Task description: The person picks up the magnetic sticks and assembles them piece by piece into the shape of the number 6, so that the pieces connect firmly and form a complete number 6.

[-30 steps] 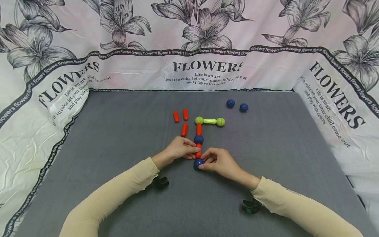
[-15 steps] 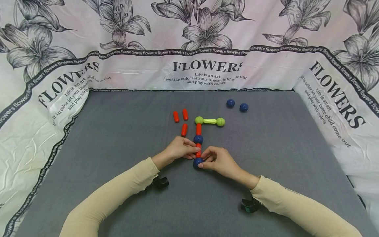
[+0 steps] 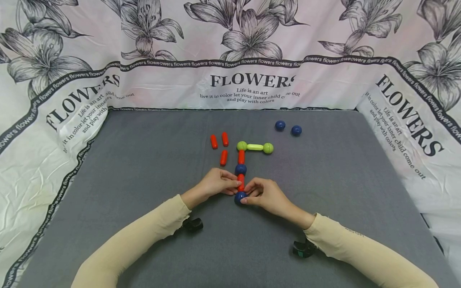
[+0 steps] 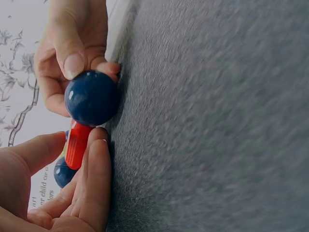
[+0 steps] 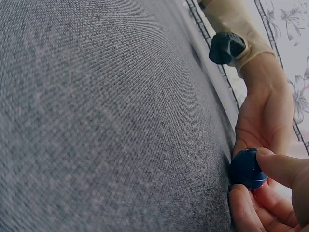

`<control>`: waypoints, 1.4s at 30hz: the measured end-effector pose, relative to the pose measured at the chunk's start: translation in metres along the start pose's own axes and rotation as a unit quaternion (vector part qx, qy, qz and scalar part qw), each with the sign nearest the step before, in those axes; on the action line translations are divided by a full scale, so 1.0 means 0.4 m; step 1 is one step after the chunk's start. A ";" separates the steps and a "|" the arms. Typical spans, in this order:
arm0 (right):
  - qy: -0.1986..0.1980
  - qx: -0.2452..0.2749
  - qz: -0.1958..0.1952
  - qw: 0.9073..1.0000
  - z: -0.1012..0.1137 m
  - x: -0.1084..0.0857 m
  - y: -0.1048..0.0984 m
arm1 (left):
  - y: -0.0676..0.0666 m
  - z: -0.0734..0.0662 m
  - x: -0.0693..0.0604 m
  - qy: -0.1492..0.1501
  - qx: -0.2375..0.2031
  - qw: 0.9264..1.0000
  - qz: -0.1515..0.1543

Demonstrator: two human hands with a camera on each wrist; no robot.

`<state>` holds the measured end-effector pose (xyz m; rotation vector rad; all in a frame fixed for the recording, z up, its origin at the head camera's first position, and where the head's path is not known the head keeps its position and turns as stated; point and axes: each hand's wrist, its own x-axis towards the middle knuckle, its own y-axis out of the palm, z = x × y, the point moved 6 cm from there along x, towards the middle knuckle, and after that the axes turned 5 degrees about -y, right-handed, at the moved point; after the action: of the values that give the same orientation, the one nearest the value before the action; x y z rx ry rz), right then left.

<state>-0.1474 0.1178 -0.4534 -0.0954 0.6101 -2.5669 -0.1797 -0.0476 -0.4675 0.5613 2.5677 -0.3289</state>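
In the head view, a chain of red rods and blue balls runs toward the person from a lime-green ball (image 3: 241, 146). The left hand (image 3: 215, 183) holds the lower red rod (image 3: 241, 182) between thumb and fingers. At the chain's near end, the right hand (image 3: 265, 196) pinches a blue ball (image 3: 239, 197) against that rod's end. In the left wrist view, the near blue ball (image 4: 91, 98) meets the red rod (image 4: 77, 145). Another blue ball (image 3: 240, 169) joins the lower rod to the upper red rod (image 3: 241, 157).
A lime-green rod (image 3: 255, 147) links the corner ball to a second lime-green ball (image 3: 268, 148). Several loose red rods (image 3: 224, 157) lie left of the chain. Two loose blue balls (image 3: 296, 130) sit at the back right of the grey table (image 3: 342, 172).
The right hand has moved the near blue ball slightly away from the person, up to the lower red rod. The chain and the left hand have shifted a little left.
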 end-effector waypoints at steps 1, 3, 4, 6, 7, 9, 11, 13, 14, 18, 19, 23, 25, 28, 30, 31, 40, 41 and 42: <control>-0.002 0.000 0.000 1.000 0.000 0.000 0.000 | -0.001 0.001 -0.005 0.003 0.002 1.000 0.002; -0.005 0.000 0.001 1.000 0.001 0.001 -0.001 | -0.001 0.003 -0.016 0.009 0.005 1.000 0.007; -0.007 0.001 0.001 1.000 0.000 0.002 -0.001 | -0.001 0.004 -0.023 0.016 0.012 1.000 0.009; -0.007 0.005 0.004 1.000 -0.001 0.003 -0.003 | -0.001 0.005 -0.035 0.027 0.024 0.999 0.010; -0.006 0.008 0.006 1.000 -0.001 0.003 -0.004 | -0.001 0.006 -0.041 0.032 0.030 0.999 0.012; -0.007 0.013 0.010 1.000 -0.002 0.003 -0.006 | 0.002 0.008 -0.050 0.039 0.043 0.998 0.013; -0.008 0.018 0.016 1.000 -0.002 0.003 -0.009 | 0.005 0.011 -0.059 0.042 0.051 0.998 0.014; -0.013 0.016 0.023 1.000 -0.001 0.004 -0.013 | 0.008 0.012 -0.067 0.046 0.062 0.997 0.014; -0.016 0.013 0.028 0.999 -0.001 0.005 -0.015 | 0.009 0.012 -0.071 0.047 0.066 0.997 0.014; -0.019 0.004 0.045 0.999 -0.004 0.011 -0.029 | 0.013 0.018 -0.080 0.047 0.078 0.996 0.015; -0.017 0.003 0.047 0.999 -0.005 0.012 -0.034 | 0.015 0.019 -0.081 0.048 0.081 0.995 0.016; -0.021 0.003 0.044 0.999 -0.004 0.024 -0.064 | 0.022 0.026 -0.083 0.054 0.096 0.994 0.015; -0.028 0.001 0.034 0.999 0.002 0.034 -0.084 | 0.024 0.027 -0.085 0.059 0.102 0.993 0.012; -0.044 -0.005 0.012 0.999 0.012 0.054 -0.115 | 0.026 0.028 -0.085 0.064 0.103 0.993 0.008; -0.049 -0.009 -0.003 0.999 0.021 0.069 -0.136 | 0.027 0.030 -0.085 0.067 0.101 0.993 0.007; -0.052 -0.015 -0.011 0.998 0.024 0.078 -0.145 | 0.029 0.030 -0.084 0.066 0.100 0.993 0.009; -0.093 -0.059 -0.053 0.992 0.062 0.200 -0.204 | 0.038 0.033 -0.084 0.056 0.075 0.995 0.029; -0.098 -0.065 -0.055 0.992 0.067 0.215 -0.207 | 0.039 0.033 -0.084 0.055 0.071 0.995 0.030; -0.103 -0.073 -0.056 0.990 0.069 0.233 -0.210 | 0.040 0.033 -0.084 0.055 0.067 0.996 0.032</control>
<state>-0.2617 0.1269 -0.3959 -0.4505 0.7312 -2.5724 -0.1405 -0.0486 -0.4637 0.7270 2.6394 -0.4631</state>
